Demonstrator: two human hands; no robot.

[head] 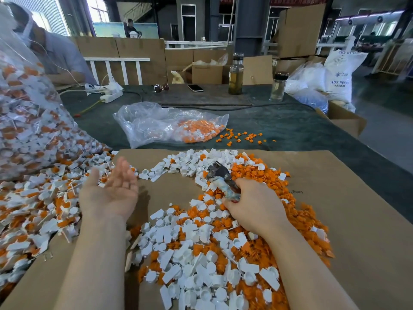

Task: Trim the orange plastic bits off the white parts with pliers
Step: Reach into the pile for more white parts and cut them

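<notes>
My right hand (252,204) grips the taped handles of the pliers (220,175), whose metal jaws point up and away over the heap. My left hand (111,191) hovers palm up with relaxed fingers and holds nothing. A mixed heap of white parts (196,249) and orange bits (261,175) covers the brown cardboard sheet (357,220) under both hands. To the left lies a pile of untrimmed white-and-orange parts (40,211), spilling from a big clear bag (29,121).
A second clear bag (161,124) with orange bits lies beyond the cardboard, loose orange bits (241,137) beside it. Further back stand two bottles (235,74), a phone (195,87), sunglasses (161,87) and a power strip (111,96). A person (55,54) sits at the far left.
</notes>
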